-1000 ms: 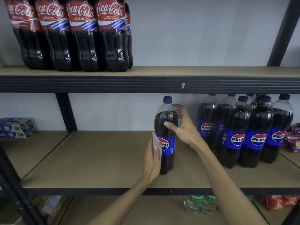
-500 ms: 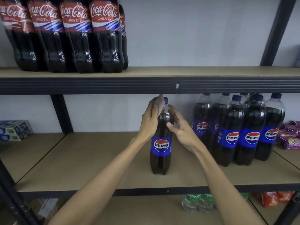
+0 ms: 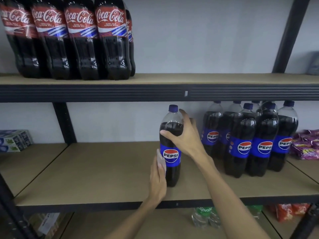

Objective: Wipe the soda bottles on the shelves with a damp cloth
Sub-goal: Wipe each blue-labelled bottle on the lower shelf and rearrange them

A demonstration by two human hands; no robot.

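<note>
Now the tall dark plastic Pepsi bottle [image 3: 170, 156] stands upright mid-frame. The right hand [image 3: 184, 137] wraps its top, and the left hand [image 3: 158, 180] presses a small pale cloth [image 3: 161, 160] flat on its left side.

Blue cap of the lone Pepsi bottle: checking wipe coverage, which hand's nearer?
Right. The right hand grips the Pepsi bottle below its blue cap; the left hand presses a pale cloth at the label.

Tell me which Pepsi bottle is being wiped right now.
The lone Pepsi bottle, standing left of the grouped Pepsi bottles, with the cloth against its side.
</note>
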